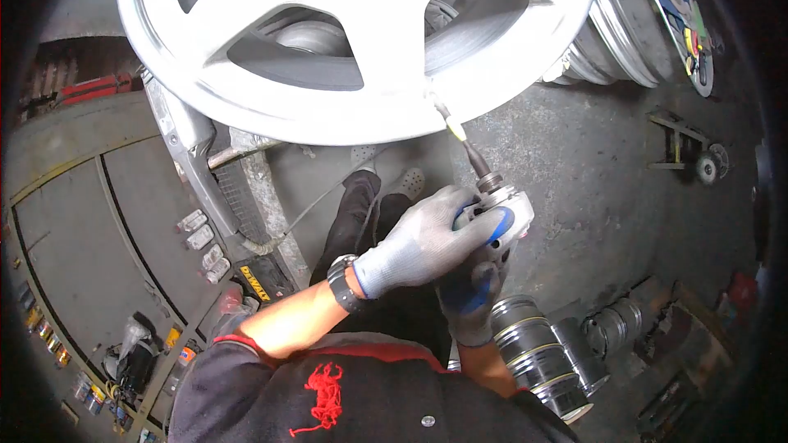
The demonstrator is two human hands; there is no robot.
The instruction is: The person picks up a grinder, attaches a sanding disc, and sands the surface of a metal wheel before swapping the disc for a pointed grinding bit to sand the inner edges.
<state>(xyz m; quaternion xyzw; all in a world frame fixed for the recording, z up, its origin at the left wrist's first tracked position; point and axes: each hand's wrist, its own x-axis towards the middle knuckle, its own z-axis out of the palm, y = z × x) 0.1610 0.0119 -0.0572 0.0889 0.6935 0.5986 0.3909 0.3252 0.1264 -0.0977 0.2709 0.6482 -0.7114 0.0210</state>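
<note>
A silver five-spoke wheel rim (392, 66) lies face up in front of me. My left hand (431, 234), in a grey glove with blue fingertips, is closed over the head of a grinder (515, 207). Below it, my gloved right hand (472, 295) grips the tool's body, partly hidden behind the left hand. A long thin shaft (474, 156) runs from the grinder toward the rim. Its tip is over the rim's face near the base of a spoke; glare hides whether they touch. My left wrist wears a black watch (345, 285).
Shiny metal barrels (538, 353) stand close by my right elbow. More rims (611, 29) lean at the upper right, near a small wheeled trolley (688, 148). A grey metal stand (193, 148) and a cable (316, 201) are left of my legs. A DeWalt box (258, 279) sits lower left.
</note>
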